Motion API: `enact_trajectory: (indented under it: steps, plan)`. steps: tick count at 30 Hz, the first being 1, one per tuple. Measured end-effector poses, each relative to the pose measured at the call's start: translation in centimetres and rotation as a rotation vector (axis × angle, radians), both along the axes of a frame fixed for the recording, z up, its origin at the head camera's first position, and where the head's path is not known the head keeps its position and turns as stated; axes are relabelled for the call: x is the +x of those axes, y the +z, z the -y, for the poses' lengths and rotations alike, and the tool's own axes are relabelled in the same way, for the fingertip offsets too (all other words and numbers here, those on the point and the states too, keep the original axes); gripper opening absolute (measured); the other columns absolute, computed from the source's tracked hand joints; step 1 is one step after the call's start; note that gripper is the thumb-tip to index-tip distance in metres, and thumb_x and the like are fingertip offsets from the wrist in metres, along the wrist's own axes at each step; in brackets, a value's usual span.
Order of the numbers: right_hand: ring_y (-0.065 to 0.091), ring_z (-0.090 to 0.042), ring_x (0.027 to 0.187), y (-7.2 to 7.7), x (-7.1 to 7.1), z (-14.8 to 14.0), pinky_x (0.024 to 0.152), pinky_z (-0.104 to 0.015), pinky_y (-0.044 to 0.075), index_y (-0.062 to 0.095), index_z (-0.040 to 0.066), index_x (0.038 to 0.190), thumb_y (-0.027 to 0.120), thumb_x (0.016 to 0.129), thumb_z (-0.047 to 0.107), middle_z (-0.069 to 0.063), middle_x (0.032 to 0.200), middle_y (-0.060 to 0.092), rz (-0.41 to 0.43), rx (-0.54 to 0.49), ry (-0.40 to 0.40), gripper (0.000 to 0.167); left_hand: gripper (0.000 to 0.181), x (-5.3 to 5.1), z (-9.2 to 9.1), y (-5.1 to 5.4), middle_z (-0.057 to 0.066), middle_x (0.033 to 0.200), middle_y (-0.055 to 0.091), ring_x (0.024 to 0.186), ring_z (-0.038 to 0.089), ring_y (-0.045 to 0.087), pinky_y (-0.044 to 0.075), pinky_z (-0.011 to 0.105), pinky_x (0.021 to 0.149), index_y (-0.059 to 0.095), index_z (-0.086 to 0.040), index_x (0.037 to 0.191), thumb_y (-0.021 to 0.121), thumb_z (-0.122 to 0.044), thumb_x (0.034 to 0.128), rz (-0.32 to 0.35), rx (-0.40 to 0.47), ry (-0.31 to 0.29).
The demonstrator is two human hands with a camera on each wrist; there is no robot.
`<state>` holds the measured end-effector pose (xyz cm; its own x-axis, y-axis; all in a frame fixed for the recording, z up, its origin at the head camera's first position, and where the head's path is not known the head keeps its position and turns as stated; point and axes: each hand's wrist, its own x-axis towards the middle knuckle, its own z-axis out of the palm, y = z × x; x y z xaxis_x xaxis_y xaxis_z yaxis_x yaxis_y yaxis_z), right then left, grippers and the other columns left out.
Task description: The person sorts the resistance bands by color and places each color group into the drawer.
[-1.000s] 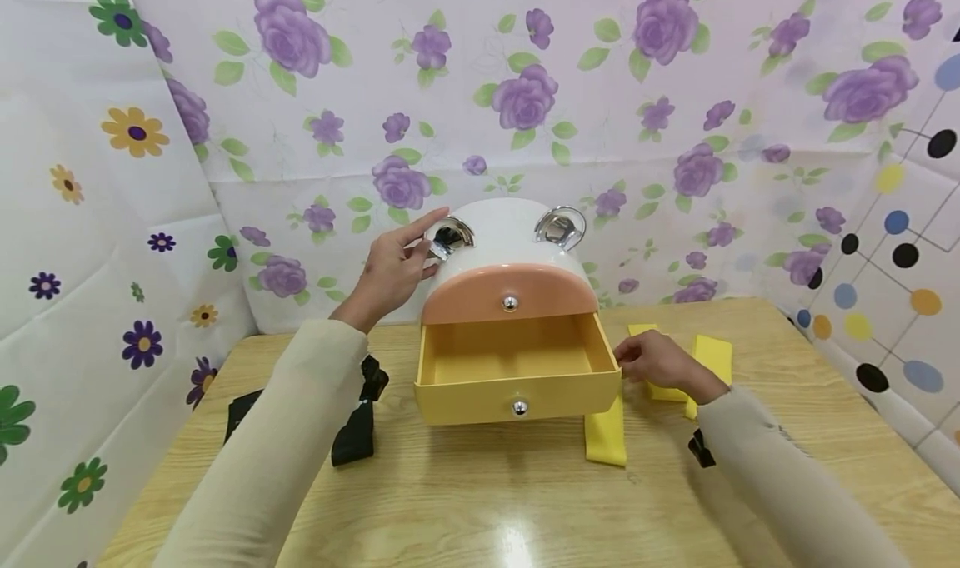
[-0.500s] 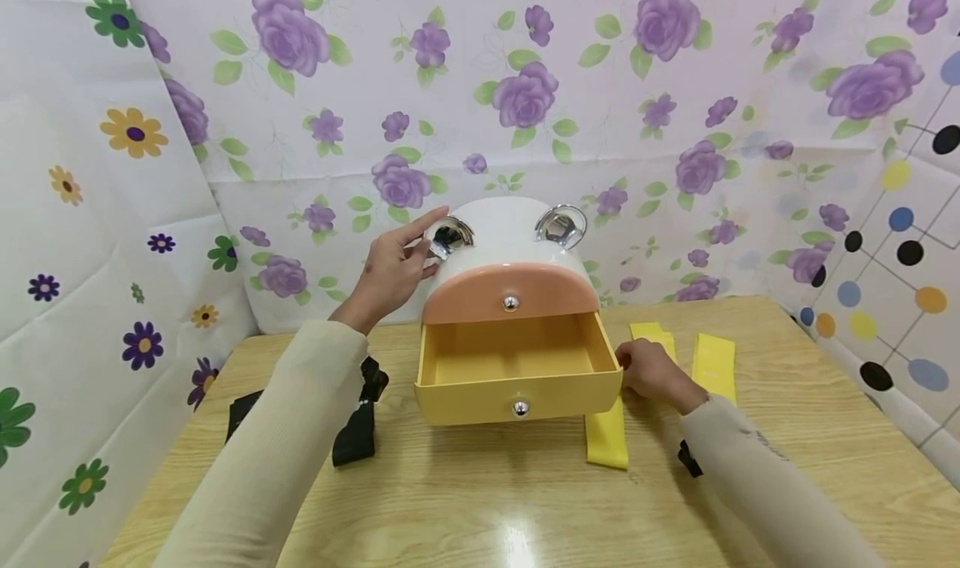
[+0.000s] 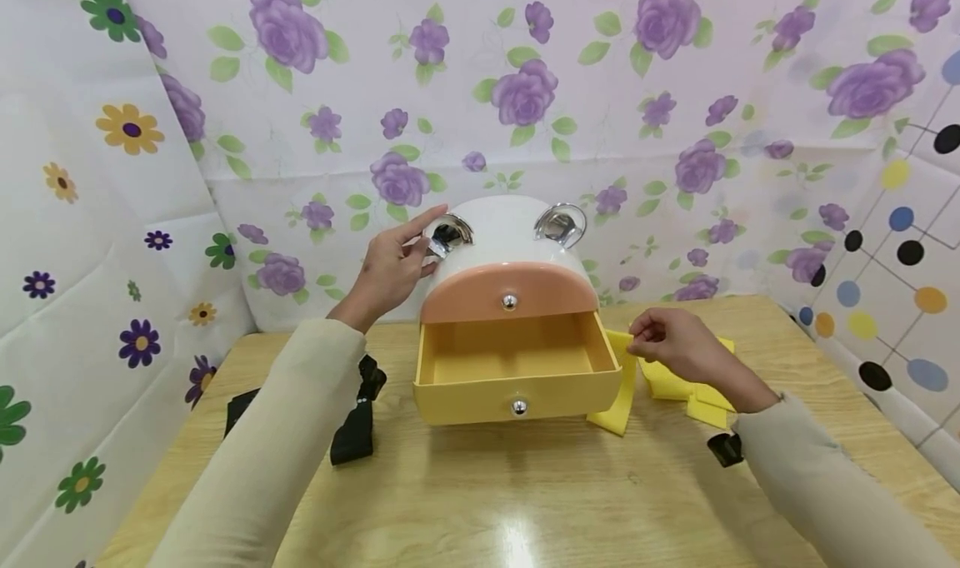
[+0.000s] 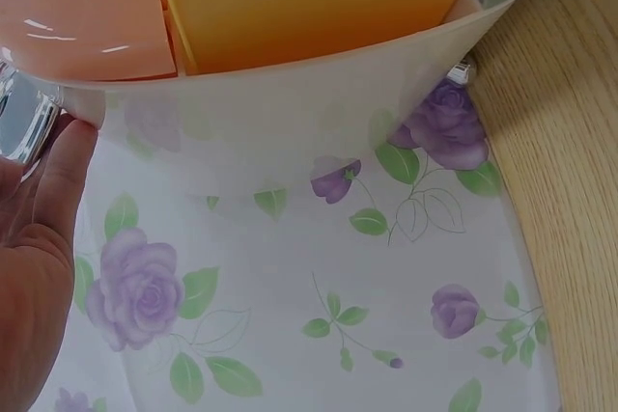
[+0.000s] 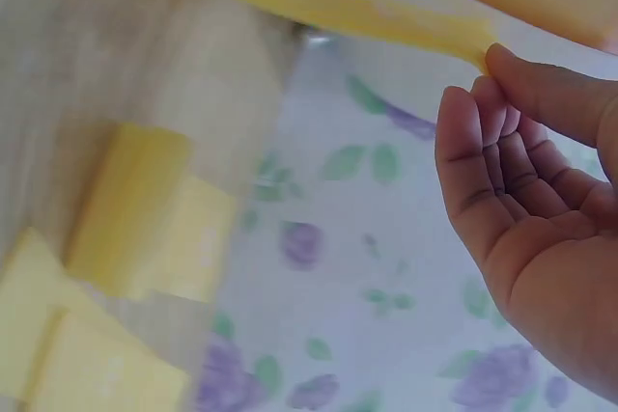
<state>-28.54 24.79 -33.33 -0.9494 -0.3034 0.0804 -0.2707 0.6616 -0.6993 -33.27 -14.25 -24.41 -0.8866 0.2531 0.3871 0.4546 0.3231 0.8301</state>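
On my feed, furthest left, a black band (image 3: 352, 430) shows on the table (image 3: 480, 493), partly behind a sleeve (image 3: 277, 426). The left hand (image 3: 390, 268) comes next, its fingers against one silver ear (image 3: 452, 233) of the white box (image 3: 504, 231); whether they squeeze it I cannot tell. The yellow drawer (image 3: 480, 399) stands pulled out below the orange front (image 3: 472, 293). Just right of it, a yellow strip (image 3: 627, 381) slopes up to the right hand (image 3: 686, 343), whose thumb and forefinger pinch its top end. More yellow pieces (image 3: 667, 382) lie beneath that hand, which is well apart from the left one. For a good lift, I would have the left hand merely steady the box, as a hard push might shift it. I would want the pinch firm but flat, since such thin stuff probably twists easily, and the strip clear of the drawer's corner, where it could snag.
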Motion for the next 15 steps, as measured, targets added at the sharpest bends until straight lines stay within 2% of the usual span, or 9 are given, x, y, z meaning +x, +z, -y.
enact_trajectory:
  steps: [3,5,9,12,15]
  plan:
    - [0.063,-0.022,0.078,1.9,0.7,0.1,0.065,-0.028,0.060,0.063,-0.001,0.100,0.069,0.096,0.007,-0.009,0.088,0.064,-0.042,0.010,-0.005,0.010,0.052,0.0,0.1,0.1,0.008,0.140,0.049,0.054,0.009,0.034,0.060,0.028,0.088,0.052,-0.028,0.147,0.043,0.001,0.1057,-0.011,-0.006,0.004]
    - [0.062,-0.020,0.077,3.1,1.2,0.2,0.065,-0.029,0.059,0.064,0.001,0.098,0.069,0.096,0.008,-0.009,0.088,0.064,-0.068,0.025,-0.005,0.009,0.052,-0.1,0.2,0.1,0.013,0.134,0.051,0.055,0.009,0.034,0.059,0.029,0.088,0.052,-0.028,0.148,0.043,0.002,0.1056,-0.011,-0.010,0.008]
    - [0.062,-0.019,0.078,5.6,1.9,0.5,0.065,-0.028,0.058,0.064,0.002,0.100,0.068,0.097,0.011,-0.008,0.089,0.065,-0.111,0.052,-0.005,0.010,0.052,0.0,0.2,0.1,0.013,0.135,0.050,0.056,0.009,0.034,0.059,0.029,0.089,0.052,-0.027,0.148,0.043,0.002,0.1055,-0.005,-0.007,0.007]
    - [0.063,-0.019,0.079,7.5,2.4,0.6,0.066,-0.025,0.057,0.064,0.003,0.101,0.067,0.098,0.014,-0.007,0.090,0.065,-0.142,0.068,-0.024,0.012,0.052,0.0,0.1,0.0,0.007,0.145,0.047,0.056,0.009,0.034,0.059,0.028,0.088,0.052,-0.026,0.148,0.044,0.002,0.1054,-0.005,-0.002,0.004]
    - [0.063,-0.018,0.079,9.4,3.0,0.7,0.066,-0.023,0.056,0.063,0.004,0.102,0.066,0.099,0.015,-0.008,0.091,0.065,-0.182,0.075,-0.038,0.012,0.052,0.0,0.0,0.0,0.007,0.145,0.047,0.056,0.009,0.034,0.060,0.028,0.087,0.052,-0.026,0.147,0.044,0.002,0.1052,-0.003,0.001,0.009]
